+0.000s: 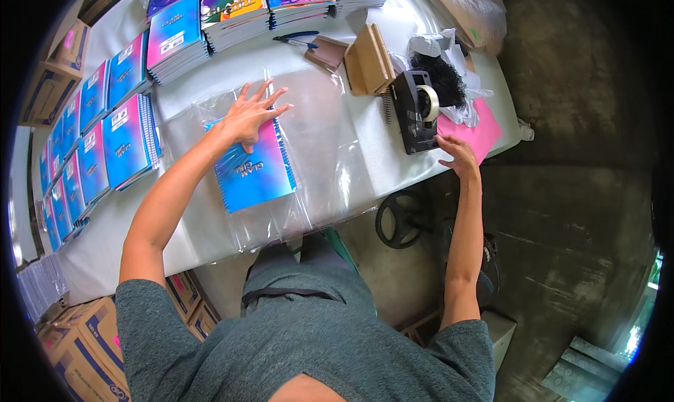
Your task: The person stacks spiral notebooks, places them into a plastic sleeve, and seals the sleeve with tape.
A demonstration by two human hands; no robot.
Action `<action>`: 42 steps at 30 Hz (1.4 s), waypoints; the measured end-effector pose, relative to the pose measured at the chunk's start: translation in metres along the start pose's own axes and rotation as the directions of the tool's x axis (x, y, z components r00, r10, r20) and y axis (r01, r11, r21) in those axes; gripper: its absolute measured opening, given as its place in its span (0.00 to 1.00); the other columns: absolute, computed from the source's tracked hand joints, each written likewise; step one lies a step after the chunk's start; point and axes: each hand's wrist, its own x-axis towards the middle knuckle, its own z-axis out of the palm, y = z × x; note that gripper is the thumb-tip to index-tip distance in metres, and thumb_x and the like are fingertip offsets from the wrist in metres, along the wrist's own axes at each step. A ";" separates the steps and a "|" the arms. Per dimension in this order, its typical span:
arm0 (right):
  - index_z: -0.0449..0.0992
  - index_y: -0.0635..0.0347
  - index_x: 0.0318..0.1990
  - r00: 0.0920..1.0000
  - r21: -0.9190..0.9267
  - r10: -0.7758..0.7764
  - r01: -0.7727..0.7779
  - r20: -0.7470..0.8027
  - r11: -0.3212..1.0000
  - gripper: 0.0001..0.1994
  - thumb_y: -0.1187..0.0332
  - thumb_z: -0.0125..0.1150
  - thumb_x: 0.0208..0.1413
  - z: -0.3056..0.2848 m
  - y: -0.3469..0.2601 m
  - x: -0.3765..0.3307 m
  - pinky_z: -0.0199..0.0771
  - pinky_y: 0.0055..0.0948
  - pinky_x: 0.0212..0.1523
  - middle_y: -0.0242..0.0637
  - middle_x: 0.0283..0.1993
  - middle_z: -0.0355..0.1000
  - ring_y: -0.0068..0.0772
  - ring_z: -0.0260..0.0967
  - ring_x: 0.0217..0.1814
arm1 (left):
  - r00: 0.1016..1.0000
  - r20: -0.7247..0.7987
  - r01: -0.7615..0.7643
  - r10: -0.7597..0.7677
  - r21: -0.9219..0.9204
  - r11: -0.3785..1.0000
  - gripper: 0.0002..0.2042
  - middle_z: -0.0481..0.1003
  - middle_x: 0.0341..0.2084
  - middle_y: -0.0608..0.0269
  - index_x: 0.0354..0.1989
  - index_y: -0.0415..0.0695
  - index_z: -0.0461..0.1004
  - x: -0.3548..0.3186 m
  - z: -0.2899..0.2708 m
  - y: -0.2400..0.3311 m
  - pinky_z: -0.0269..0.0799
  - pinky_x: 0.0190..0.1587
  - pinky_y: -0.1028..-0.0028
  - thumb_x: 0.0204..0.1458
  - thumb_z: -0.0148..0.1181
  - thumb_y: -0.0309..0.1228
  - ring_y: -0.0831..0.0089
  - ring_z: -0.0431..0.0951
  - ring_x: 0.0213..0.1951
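Observation:
A blue-and-pink spiral notebook (pixel 256 174) lies on a sheet of clear plastic film (pixel 319 139) in front of me. My left hand (pixel 246 121) rests over its far part, fingers spread and thumb pointing down onto the cover. Wrinkled film shows around the notebook's far left corner. To the right, a black tape dispenser (pixel 406 114) carries a roll of clear tape (pixel 427 103). My right hand (pixel 460 155) is at the dispenser's near end, fingers apart and slightly bent. Whether a strip of tape touches its fingertips is too small to tell.
Stacks of similar notebooks (pixel 130 139) line the left side, and colourful notebook piles (pixel 232 5) stand at the back. Beyond the film lie a dark pen-like tool (pixel 298 40) and brown boards (pixel 368 61). Pink paper (pixel 481 132) lies near the right table edge. Cartons (pixel 88 346) sit lower left.

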 end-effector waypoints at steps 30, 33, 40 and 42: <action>0.79 0.60 0.20 0.708 -0.559 -0.259 0.688 0.657 0.463 0.16 0.57 0.75 0.37 0.370 -0.066 -0.071 0.67 0.35 0.27 0.36 0.15 0.70 0.32 0.70 0.21 | 0.998 -0.062 -0.042 0.024 -0.295 0.954 0.67 0.43 0.71 0.66 0.70 0.70 0.47 0.006 0.025 -0.030 0.41 0.65 0.35 0.09 0.78 0.34 0.51 0.36 0.72; 0.82 0.54 0.24 0.735 -0.686 -0.304 0.677 0.606 0.268 0.14 0.55 0.74 0.36 0.377 -0.073 -0.079 0.74 0.38 0.33 0.38 0.22 0.77 0.43 0.77 0.29 | 0.999 -0.006 -0.054 0.054 -0.257 0.965 0.65 0.41 0.72 0.65 0.70 0.69 0.46 0.008 0.025 -0.030 0.40 0.66 0.36 0.14 0.79 0.36 0.52 0.35 0.72; 0.82 0.57 0.28 0.793 -0.828 -0.253 0.557 0.554 -0.066 0.31 0.34 0.67 0.34 0.368 -0.083 -0.085 0.76 0.35 0.33 0.40 0.27 0.78 0.42 0.78 0.32 | 0.998 -0.012 -0.058 0.057 -0.117 0.991 0.65 0.42 0.72 0.68 0.69 0.70 0.48 -0.004 0.015 -0.037 0.39 0.66 0.37 0.11 0.81 0.42 0.55 0.37 0.72; 0.80 0.60 0.36 0.834 -0.839 -0.169 0.541 0.525 0.065 0.38 0.30 0.65 0.33 0.358 -0.073 -0.076 0.76 0.38 0.39 0.46 0.35 0.78 0.44 0.77 0.40 | 0.995 0.041 -0.091 0.089 0.037 0.995 0.62 0.44 0.71 0.68 0.68 0.71 0.51 -0.018 0.001 -0.053 0.39 0.66 0.38 0.14 0.79 0.45 0.56 0.38 0.72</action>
